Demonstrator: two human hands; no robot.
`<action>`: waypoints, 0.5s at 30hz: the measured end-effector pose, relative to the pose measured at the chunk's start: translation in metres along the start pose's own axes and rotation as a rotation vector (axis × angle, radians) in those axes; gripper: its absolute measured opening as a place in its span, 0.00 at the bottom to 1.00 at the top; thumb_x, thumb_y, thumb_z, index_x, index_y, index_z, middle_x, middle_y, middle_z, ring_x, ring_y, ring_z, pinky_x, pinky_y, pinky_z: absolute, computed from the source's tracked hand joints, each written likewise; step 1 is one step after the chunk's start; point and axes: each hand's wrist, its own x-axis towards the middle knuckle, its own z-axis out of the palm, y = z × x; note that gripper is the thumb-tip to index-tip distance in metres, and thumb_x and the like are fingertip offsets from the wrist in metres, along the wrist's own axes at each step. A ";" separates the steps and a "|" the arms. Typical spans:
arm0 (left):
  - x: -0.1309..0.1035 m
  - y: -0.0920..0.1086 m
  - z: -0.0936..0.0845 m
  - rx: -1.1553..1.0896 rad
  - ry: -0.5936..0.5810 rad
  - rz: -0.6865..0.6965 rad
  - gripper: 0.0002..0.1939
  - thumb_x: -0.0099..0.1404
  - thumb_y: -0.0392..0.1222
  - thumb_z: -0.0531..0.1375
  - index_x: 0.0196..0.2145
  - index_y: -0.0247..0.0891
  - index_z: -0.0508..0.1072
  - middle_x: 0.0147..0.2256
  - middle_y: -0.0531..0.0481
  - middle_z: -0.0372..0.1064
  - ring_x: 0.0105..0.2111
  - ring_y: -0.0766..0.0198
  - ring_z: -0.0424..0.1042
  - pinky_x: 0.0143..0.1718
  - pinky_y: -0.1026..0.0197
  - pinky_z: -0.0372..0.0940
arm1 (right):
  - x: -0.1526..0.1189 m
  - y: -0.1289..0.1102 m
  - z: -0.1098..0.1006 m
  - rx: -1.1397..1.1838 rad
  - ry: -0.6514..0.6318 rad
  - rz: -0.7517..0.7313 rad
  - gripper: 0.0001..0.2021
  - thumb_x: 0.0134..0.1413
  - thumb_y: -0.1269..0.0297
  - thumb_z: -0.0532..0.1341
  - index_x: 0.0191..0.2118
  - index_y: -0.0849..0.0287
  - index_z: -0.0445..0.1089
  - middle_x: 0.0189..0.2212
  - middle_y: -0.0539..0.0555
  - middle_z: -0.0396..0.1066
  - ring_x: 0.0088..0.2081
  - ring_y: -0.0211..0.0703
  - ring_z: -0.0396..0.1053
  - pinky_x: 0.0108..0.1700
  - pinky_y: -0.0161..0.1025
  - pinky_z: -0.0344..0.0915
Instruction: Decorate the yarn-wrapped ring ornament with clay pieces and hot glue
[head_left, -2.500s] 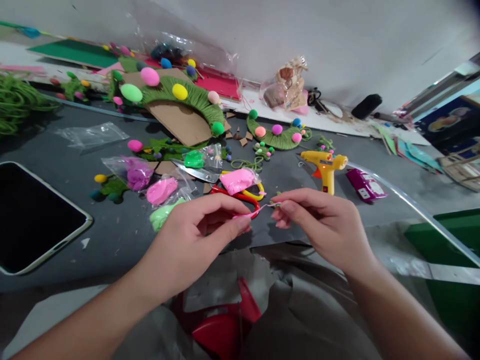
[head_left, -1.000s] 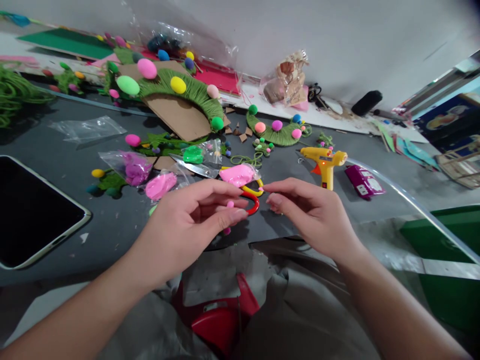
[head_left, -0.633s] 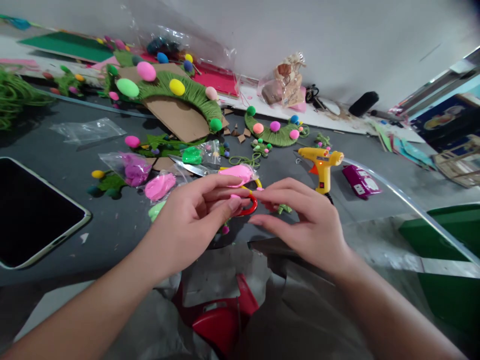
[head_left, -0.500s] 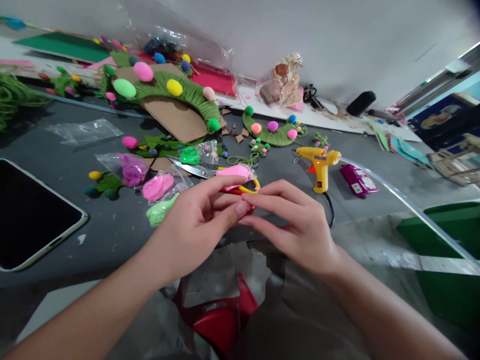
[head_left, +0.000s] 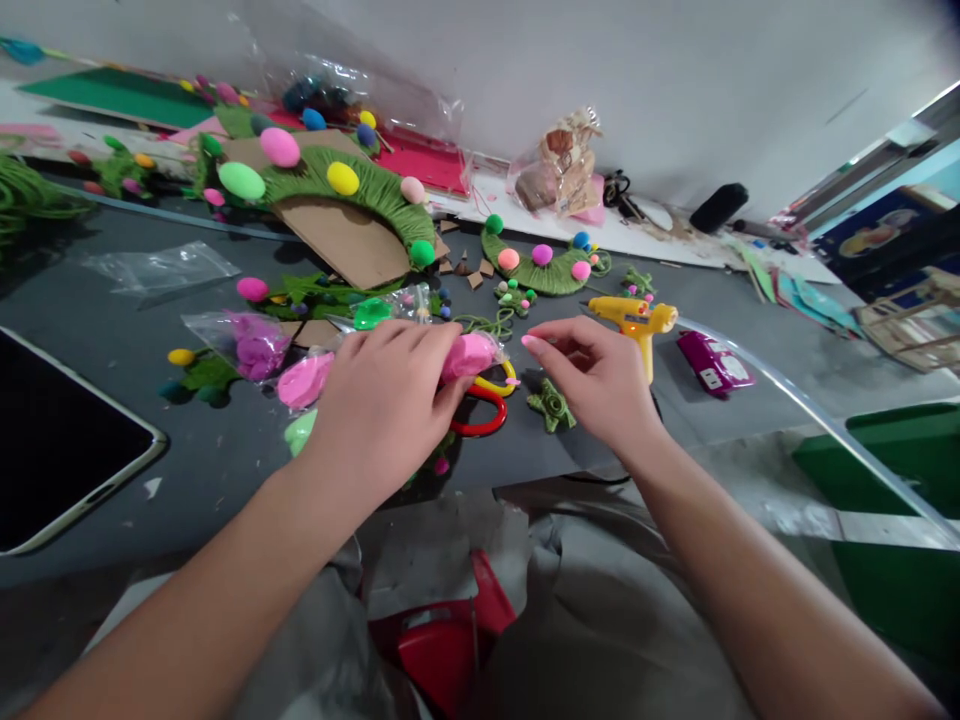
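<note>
My left hand (head_left: pixel 386 395) is closed on a lump of pink clay (head_left: pixel 471 356) in a clear bag, over the scissors. A small pink bit (head_left: pixel 529 342), seemingly clay, sits in the pinched fingertips of my right hand (head_left: pixel 600 375), apart from the lump. Below the bag lie the scissors (head_left: pixel 484 431), with red and yellow handles; their blades are mostly hidden by my left hand. A thin pink shred (head_left: pixel 512 381) shows by the yellow handle. Close under my right hand is a small green yarn-wrapped star (head_left: pixel 552 405).
A yellow glue gun (head_left: pixel 634 318) and a purple packet (head_left: pixel 715 362) lie on the right. To the left are a phone (head_left: pixel 67 440) and bagged purple clay (head_left: pixel 259 345). Green yarn-wrapped rings (head_left: pixel 307 178) with coloured balls stand behind.
My hands have moved apart. My left hand has gone onto the bagged pink clay, and my right hand has shifted right and up. The star and red scissor handle now show.
</note>
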 end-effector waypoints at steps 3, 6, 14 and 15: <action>0.004 0.000 0.004 0.039 -0.041 -0.050 0.14 0.75 0.47 0.59 0.51 0.39 0.78 0.51 0.36 0.80 0.51 0.37 0.77 0.51 0.43 0.65 | 0.009 0.007 0.003 -0.073 -0.076 0.003 0.08 0.63 0.61 0.68 0.41 0.59 0.82 0.37 0.54 0.81 0.34 0.39 0.72 0.39 0.40 0.68; 0.004 -0.002 0.005 -0.003 -0.045 -0.053 0.14 0.74 0.45 0.60 0.53 0.39 0.76 0.53 0.37 0.79 0.51 0.38 0.77 0.49 0.47 0.66 | 0.012 0.007 0.006 -0.081 -0.121 0.006 0.08 0.63 0.61 0.68 0.41 0.59 0.82 0.37 0.54 0.81 0.35 0.41 0.74 0.40 0.41 0.68; 0.002 -0.006 0.008 -0.125 0.086 0.083 0.17 0.69 0.31 0.62 0.55 0.34 0.76 0.53 0.39 0.79 0.51 0.42 0.78 0.49 0.47 0.70 | 0.010 -0.003 0.000 0.159 -0.154 -0.004 0.07 0.61 0.60 0.70 0.40 0.58 0.83 0.36 0.53 0.82 0.35 0.41 0.75 0.38 0.40 0.69; 0.002 -0.006 0.008 -0.147 0.093 0.094 0.17 0.69 0.31 0.62 0.55 0.33 0.76 0.52 0.39 0.79 0.51 0.43 0.79 0.49 0.48 0.71 | 0.010 -0.003 -0.001 0.181 -0.161 -0.006 0.07 0.60 0.60 0.71 0.40 0.58 0.83 0.35 0.53 0.82 0.35 0.41 0.75 0.38 0.40 0.69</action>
